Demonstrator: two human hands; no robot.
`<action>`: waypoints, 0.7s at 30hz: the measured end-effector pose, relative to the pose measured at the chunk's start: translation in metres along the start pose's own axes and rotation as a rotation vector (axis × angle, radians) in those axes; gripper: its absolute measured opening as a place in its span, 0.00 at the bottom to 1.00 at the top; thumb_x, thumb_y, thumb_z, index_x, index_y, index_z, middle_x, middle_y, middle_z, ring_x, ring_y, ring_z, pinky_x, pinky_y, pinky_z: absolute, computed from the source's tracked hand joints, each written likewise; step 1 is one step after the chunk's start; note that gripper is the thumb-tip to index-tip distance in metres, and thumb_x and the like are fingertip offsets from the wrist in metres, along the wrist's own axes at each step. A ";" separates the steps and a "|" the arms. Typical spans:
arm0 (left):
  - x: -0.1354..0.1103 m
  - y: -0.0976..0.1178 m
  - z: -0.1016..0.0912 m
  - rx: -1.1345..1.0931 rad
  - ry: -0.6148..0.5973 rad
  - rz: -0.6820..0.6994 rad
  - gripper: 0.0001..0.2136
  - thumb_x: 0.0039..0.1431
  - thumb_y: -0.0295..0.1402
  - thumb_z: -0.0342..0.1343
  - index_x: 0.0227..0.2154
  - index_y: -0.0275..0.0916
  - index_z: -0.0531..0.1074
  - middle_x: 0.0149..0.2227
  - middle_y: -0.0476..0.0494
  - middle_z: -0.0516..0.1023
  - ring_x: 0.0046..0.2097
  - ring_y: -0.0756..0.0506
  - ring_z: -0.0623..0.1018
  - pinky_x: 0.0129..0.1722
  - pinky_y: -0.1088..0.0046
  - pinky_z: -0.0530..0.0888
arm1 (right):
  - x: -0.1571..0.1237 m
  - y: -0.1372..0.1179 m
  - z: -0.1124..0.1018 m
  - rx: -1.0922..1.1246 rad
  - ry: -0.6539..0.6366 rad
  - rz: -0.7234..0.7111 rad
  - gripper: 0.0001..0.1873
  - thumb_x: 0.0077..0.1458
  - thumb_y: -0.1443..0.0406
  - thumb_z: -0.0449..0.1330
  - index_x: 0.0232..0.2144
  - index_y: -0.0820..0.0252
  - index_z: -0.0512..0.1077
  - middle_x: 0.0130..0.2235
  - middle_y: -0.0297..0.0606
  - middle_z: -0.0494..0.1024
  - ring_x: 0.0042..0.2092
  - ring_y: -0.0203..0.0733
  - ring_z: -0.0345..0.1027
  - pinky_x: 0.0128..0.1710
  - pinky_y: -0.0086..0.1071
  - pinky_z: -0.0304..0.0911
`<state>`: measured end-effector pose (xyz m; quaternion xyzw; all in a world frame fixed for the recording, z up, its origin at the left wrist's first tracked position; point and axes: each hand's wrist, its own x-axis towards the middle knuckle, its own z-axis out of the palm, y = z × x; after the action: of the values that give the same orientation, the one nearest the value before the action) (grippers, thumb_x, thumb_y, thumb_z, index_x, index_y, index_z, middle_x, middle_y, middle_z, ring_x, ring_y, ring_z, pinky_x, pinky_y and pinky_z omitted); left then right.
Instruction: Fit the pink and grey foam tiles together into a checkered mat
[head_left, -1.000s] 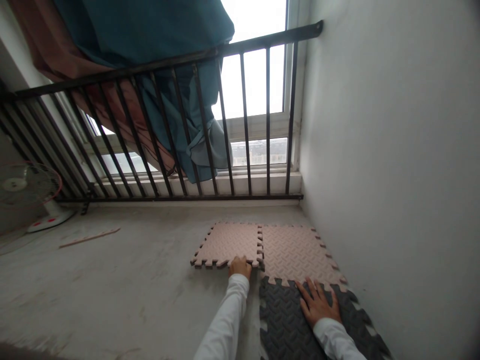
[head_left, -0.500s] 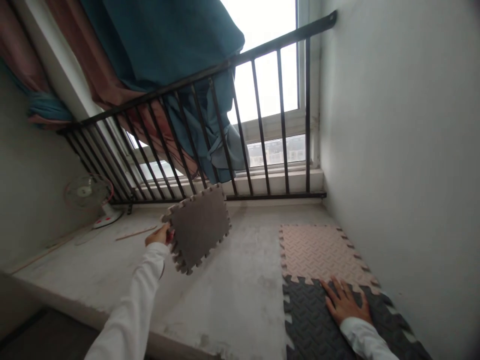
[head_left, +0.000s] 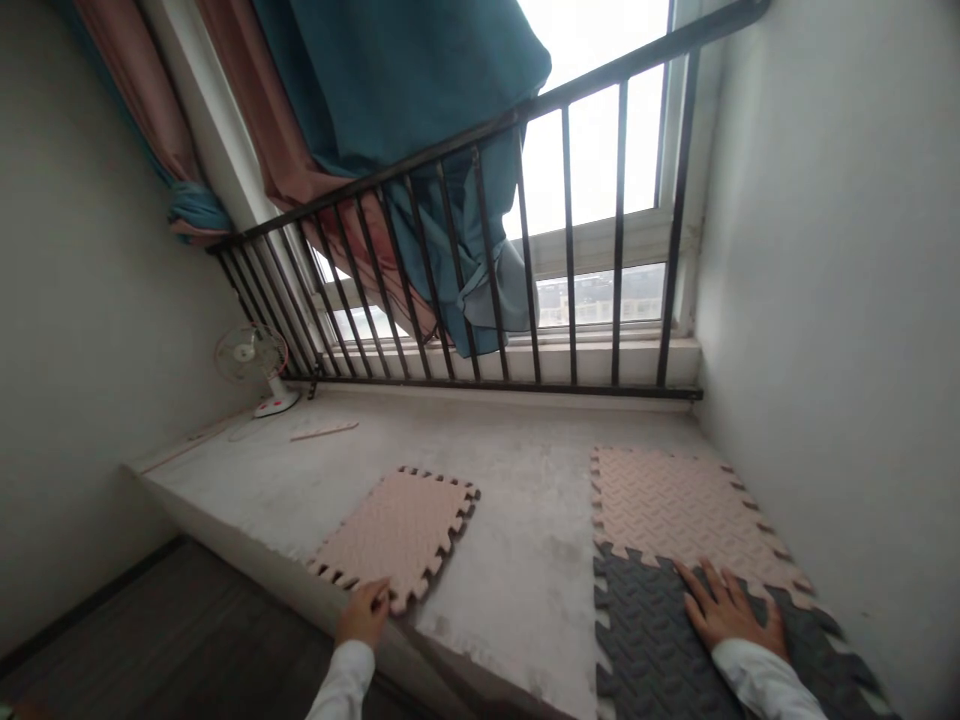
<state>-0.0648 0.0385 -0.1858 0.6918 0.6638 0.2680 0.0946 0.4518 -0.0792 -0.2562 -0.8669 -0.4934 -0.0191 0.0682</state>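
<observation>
A pink foam mat tile (head_left: pixel 405 530) with jigsaw edges lies textured face up on the pale ledge, its near edge at the ledge's front. My left hand (head_left: pixel 365 612) is at the tile's near edge, fingers closed on that edge. To the right, my right hand (head_left: pixel 735 610) rests palm down with fingers spread, mostly on a dark grey foam tile (head_left: pixel 645 640). Its fingertips reach the seam where the grey tile meets another pink foam tile (head_left: pixel 675 500). These two tiles are joined, and the grey one runs out of view at the bottom.
A black metal railing (head_left: pixel 615 387) runs along the back, before a window and blue and pink curtains (head_left: pixel 397 90). A small fan (head_left: pixel 251 360) and a thin strip (head_left: pixel 324 432) sit at the far left. The ledge drops to a dark floor (head_left: pixel 202 630); a white wall (head_left: pixel 840 300) bounds the right.
The tile in my left hand was raised with its plain grey-brown face showing; now it lies pink side up on the ledge. My left hand has come lower and nearer. My right hand stays on the mat.
</observation>
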 end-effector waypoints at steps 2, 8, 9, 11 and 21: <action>-0.004 0.005 0.002 0.242 -0.278 -0.061 0.18 0.45 0.22 0.45 0.39 0.39 0.70 0.38 0.42 0.74 0.41 0.48 0.72 0.44 0.73 0.67 | -0.001 -0.001 -0.004 -0.042 -0.016 0.006 0.26 0.48 0.55 0.39 0.52 0.32 0.49 0.57 0.26 0.55 0.58 0.47 0.43 0.51 0.56 0.37; -0.003 0.099 -0.006 0.498 -0.367 0.020 0.18 0.50 0.28 0.43 0.45 0.40 0.66 0.49 0.37 0.65 0.48 0.40 0.67 0.45 0.62 0.65 | -0.005 -0.012 -0.010 -0.177 -0.032 0.100 0.25 0.51 0.58 0.37 0.52 0.38 0.51 0.59 0.30 0.52 0.59 0.44 0.42 0.53 0.54 0.34; -0.005 0.120 0.000 0.423 -0.387 0.084 0.19 0.50 0.29 0.43 0.45 0.40 0.66 0.49 0.38 0.66 0.48 0.42 0.67 0.46 0.64 0.64 | -0.005 -0.013 -0.011 -0.176 -0.027 0.105 0.25 0.51 0.59 0.38 0.52 0.37 0.52 0.59 0.29 0.52 0.59 0.44 0.42 0.53 0.55 0.34; -0.013 0.160 0.020 0.254 -0.455 0.198 0.19 0.49 0.29 0.43 0.46 0.38 0.66 0.47 0.40 0.68 0.48 0.45 0.67 0.49 0.68 0.62 | -0.006 -0.014 -0.012 -0.178 -0.013 0.103 0.24 0.51 0.58 0.38 0.52 0.36 0.52 0.59 0.29 0.52 0.58 0.44 0.43 0.53 0.55 0.33; -0.026 0.284 0.154 -0.132 -0.715 0.246 0.30 0.42 0.31 0.50 0.52 0.26 0.56 0.54 0.34 0.60 0.56 0.42 0.58 0.56 0.72 0.51 | -0.011 -0.011 -0.012 -0.145 0.099 0.043 0.25 0.51 0.59 0.39 0.53 0.44 0.54 0.57 0.37 0.55 0.57 0.45 0.47 0.52 0.55 0.34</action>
<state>0.2591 0.0196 -0.1831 0.8085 0.4822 0.0610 0.3316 0.4370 -0.0843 -0.2446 -0.8778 -0.4683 -0.0962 0.0299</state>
